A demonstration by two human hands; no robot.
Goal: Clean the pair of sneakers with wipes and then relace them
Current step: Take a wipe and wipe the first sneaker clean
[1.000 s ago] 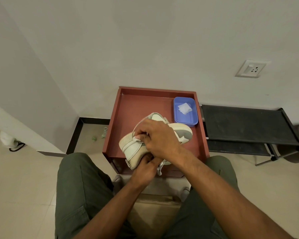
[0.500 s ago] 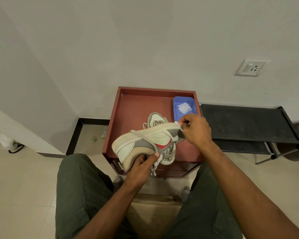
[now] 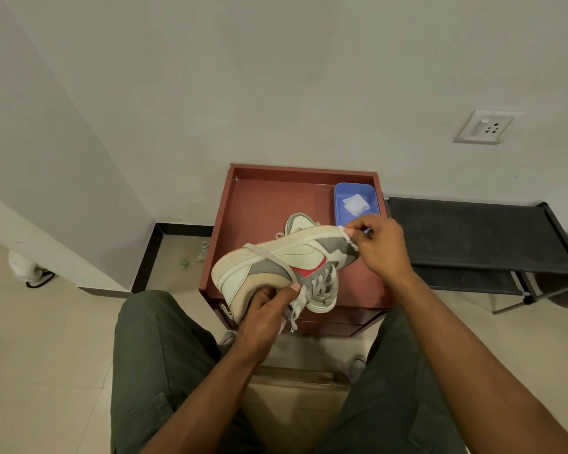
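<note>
A: What was the biggest thing in front of the person?
B: A red-brown table [image 3: 263,204] with a raised rim, against the wall. A black bench [image 3: 466,231] stood just right of it.
A: And the shoes?
B: One sneaker [image 3: 276,260] was held on its side above the table, sole up. The left hand [image 3: 266,316] gripped it at the collar, fingers curled round. The second sneaker [image 3: 300,222] lay on the table behind it.
A: The right hand [image 3: 381,247]?
B: Its fingertips pinched a white wipe [image 3: 347,235] against the toe.
A: Anything smaller?
B: A blue tray [image 3: 373,191] at the table's far right corner held more wipes [image 3: 355,204].
</note>
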